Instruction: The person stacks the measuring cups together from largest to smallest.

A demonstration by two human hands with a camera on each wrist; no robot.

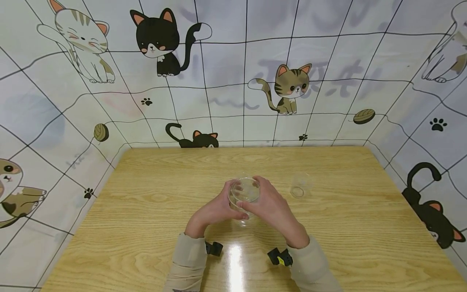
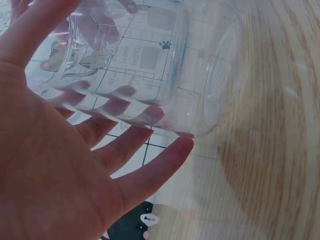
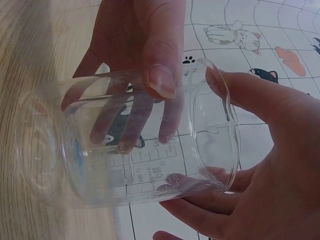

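Note:
Two clear glass beakers are nested upright above the middle of the table, between both hands. The outer beaker (image 2: pixel 220 85) shows a wide rounded base below the bottom of the inner beaker (image 3: pixel 145 175), and printed volume marks show through the glass. My left hand (image 1: pixel 219 207) holds the outer beaker from the left, its thumb on the near side and its fingers spread along the wall. Higher up, my right hand (image 1: pixel 271 207) grips the inner beaker near its rim, thumb on one side and fingers on the other. Whether the outer base touches the table is unclear.
A smaller clear glass (image 1: pixel 299 190) stands to the right of the hands on the wooden table (image 1: pixel 164 170). Behind and at both sides, a cat-patterned sheet (image 1: pixel 226 97) rises from the table's edges.

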